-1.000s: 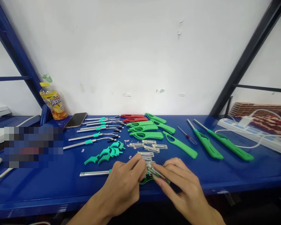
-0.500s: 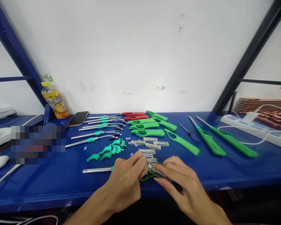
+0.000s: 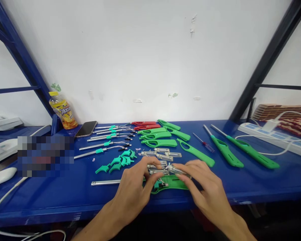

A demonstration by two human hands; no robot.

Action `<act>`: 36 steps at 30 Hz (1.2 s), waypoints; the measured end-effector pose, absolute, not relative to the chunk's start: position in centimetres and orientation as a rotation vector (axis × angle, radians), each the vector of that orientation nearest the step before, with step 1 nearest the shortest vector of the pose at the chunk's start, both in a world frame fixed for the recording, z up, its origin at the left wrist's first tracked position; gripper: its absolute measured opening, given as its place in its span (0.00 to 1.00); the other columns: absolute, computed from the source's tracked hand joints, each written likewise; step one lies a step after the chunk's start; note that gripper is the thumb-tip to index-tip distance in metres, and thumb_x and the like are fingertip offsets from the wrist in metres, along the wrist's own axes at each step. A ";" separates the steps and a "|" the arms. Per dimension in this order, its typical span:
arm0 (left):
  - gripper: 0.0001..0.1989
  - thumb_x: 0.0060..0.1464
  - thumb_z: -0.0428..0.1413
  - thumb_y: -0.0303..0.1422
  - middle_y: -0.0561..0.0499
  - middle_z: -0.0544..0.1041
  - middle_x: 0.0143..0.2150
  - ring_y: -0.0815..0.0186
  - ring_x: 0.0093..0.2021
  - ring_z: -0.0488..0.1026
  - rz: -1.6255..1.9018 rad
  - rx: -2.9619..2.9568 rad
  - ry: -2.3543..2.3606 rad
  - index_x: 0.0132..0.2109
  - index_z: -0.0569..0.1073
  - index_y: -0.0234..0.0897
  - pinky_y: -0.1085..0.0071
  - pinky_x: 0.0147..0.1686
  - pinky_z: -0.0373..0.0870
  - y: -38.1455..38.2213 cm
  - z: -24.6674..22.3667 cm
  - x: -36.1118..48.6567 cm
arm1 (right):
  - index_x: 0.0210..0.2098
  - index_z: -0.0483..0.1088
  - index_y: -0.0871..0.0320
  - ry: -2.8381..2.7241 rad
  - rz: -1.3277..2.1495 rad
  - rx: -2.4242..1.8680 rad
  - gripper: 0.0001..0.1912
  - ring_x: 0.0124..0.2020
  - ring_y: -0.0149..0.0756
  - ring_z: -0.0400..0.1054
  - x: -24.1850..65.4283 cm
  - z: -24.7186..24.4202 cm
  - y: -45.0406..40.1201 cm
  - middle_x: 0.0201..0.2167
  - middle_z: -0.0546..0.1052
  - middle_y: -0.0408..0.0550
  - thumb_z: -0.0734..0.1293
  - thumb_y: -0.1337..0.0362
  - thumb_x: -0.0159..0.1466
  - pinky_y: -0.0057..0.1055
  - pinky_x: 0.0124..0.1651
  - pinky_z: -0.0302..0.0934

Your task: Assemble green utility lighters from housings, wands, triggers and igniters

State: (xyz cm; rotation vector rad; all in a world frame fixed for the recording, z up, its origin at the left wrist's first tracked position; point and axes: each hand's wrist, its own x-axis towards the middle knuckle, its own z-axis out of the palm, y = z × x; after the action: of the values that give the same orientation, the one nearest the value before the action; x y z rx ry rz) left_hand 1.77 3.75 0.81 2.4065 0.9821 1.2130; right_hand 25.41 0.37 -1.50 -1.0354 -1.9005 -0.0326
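My right hand (image 3: 203,184) pinches a clear fuel tank (image 3: 177,170) between thumb and fingertips, tilted above a green lighter casing (image 3: 174,184). The casing lies on the table with its inner side up; wires and a teal trigger piece show inside it. Close to the tank's left end, my left hand (image 3: 135,184) has thumb and forefinger apart, with nothing visible between them. A silver tube (image 3: 105,182) runs out leftward from beneath that hand. Behind the hands lie several clear fuel tanks (image 3: 165,156). Teal triggers (image 3: 115,164) are heaped to the left.
Metal tubes with wires (image 3: 92,147) lie at left, green casings (image 3: 195,153) and red casings (image 3: 145,127) at the back. Rightward are a screwdriver (image 3: 204,143), two green lighters (image 3: 228,154) and a power strip (image 3: 273,137). A phone (image 3: 86,129) and a bottle (image 3: 64,112) stand back left.
My left fingers have parted and drawn off the tank's end. My right hand has moved the tank slightly right and up, exposing the green casing below.
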 end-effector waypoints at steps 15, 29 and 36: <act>0.09 0.71 0.51 0.27 0.49 0.78 0.38 0.56 0.41 0.70 1.103 2.598 1.094 0.41 0.74 0.39 0.53 0.46 0.67 3.7 0.7 1.6 | 0.35 0.62 0.52 -1.671 0.211 -1.296 0.16 0.28 0.33 0.63 24.6 -0.9 -0.1 0.28 0.68 0.39 0.56 0.56 0.81 0.30 0.32 0.58; 0.08 0.69 0.53 0.26 0.49 0.79 0.40 0.56 0.42 0.72 0.969 2.545 1.088 0.41 0.75 0.40 0.56 0.46 0.70 4.1 0.6 1.6 | 0.38 0.60 0.51 -1.847 0.004 -1.397 0.12 0.23 0.34 0.59 24.2 -1.7 0.5 0.24 0.63 0.35 0.63 0.56 0.77 0.30 0.28 0.56; 0.11 0.70 0.51 0.25 0.48 0.77 0.40 0.56 0.41 0.70 0.964 2.546 1.029 0.42 0.77 0.39 0.57 0.44 0.69 4.1 0.6 1.5 | 0.36 0.59 0.50 -1.887 0.013 -1.387 0.13 0.24 0.35 0.61 24.1 -1.6 0.5 0.25 0.64 0.36 0.62 0.58 0.78 0.31 0.29 0.55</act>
State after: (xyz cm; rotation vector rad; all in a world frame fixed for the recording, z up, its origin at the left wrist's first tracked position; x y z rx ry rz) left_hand 1.51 4.08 0.55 2.5465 1.0288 0.9640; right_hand 24.11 0.48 -1.61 -1.3870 -1.8869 0.0131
